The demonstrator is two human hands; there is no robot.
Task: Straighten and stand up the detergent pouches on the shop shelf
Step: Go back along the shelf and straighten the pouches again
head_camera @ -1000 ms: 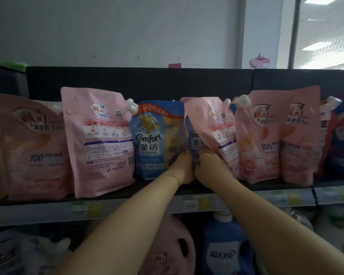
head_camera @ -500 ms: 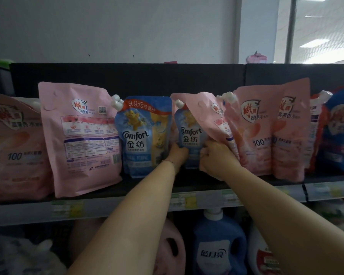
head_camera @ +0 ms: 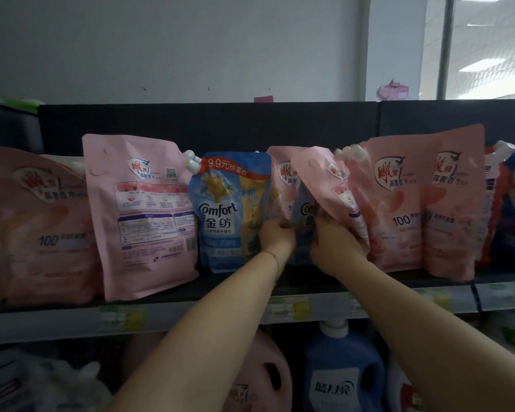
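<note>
Here, a person is reaching both arms up to a dark shop shelf (head_camera: pixel 191 295) lined with detergent pouches. The left hand (head_camera: pixel 275 237) is curling its fingers around the left edge of a half-hidden blue pouch (head_camera: pixel 305 215) in the middle of the row. The right hand (head_camera: pixel 338 248) is gripping the lower part of a tilted pink pouch (head_camera: pixel 315 176), which is leaning leftward over that blue one. An upright Comfort pouch (head_camera: pixel 229 209) is standing just left of the hands, and more pink pouches (head_camera: pixel 399 203) are standing just right.

Left forearm (head_camera: pixel 225 316) and right forearm (head_camera: pixel 414 316) are bare; a thin bracelet (head_camera: pixel 271 254) sits just below the left hand (head_camera: pixel 275 236).
</note>
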